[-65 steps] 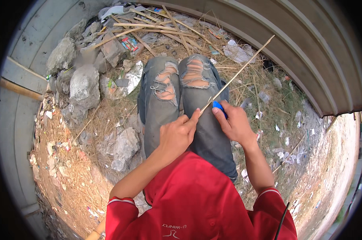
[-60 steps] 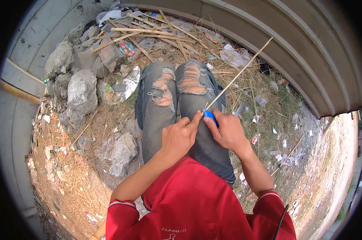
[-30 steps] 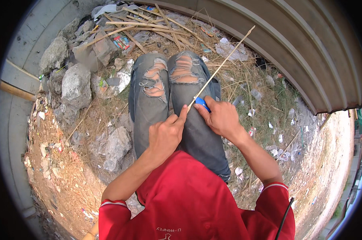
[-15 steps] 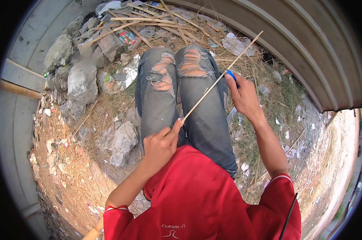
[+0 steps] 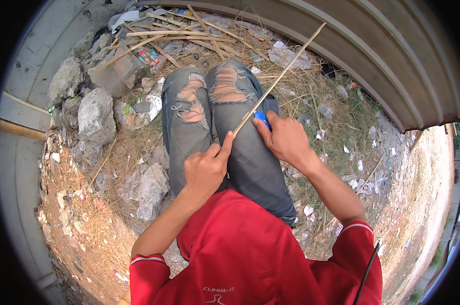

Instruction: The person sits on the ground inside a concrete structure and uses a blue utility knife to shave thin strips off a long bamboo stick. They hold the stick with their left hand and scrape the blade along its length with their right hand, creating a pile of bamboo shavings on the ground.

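Note:
A long, thin bamboo strip (image 5: 283, 72) slants over my thighs, its far end up and to the right. My left hand (image 5: 207, 168) is closed round its near end, with the index finger stretched along it. Close to the middle of my lap, my right hand (image 5: 287, 136) grips a blue-handled knife (image 5: 262, 120), held against the strip's lower part. The knife's blade is too small to make out. Under both hands are my legs in torn grey jeans (image 5: 235, 109).
Several more bamboo strips (image 5: 189, 34) lie in a heap beyond my knees. Grey rocks (image 5: 96, 116) and rubble stand at the left. A corrugated metal sheet (image 5: 387, 56) curves along the far right. Dry grass and litter cover the ground, including a clear plastic piece (image 5: 291, 56).
My right hand and the knife have moved down along the bamboo strip, nearer to my left hand. My left hand has shifted slightly up, and the view has turned a little.

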A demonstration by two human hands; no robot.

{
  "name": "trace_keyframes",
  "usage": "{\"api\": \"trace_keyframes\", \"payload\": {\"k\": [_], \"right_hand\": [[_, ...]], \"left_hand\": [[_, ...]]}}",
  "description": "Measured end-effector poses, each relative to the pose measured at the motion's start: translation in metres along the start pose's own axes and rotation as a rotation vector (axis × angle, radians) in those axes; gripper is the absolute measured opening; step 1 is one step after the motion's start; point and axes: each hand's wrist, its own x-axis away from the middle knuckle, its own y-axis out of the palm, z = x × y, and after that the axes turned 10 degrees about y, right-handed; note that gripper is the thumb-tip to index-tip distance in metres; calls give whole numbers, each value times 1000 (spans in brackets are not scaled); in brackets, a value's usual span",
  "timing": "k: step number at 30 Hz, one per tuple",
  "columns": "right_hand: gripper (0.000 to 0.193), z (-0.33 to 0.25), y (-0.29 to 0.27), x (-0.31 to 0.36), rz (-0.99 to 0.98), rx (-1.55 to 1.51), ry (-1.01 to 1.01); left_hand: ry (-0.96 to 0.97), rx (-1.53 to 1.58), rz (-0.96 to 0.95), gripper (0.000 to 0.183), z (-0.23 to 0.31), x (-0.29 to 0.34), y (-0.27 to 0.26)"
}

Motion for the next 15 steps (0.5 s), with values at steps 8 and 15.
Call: {"api": "trace_keyframes", "payload": {"k": [8, 15], "right_hand": [[49, 128, 0, -78, 151, -780, 256], [31, 45, -14, -55, 231, -1500, 70]], "left_hand": [[42, 43, 37, 50, -8, 56, -20], [57, 53, 179, 51, -1, 37, -8]]}}
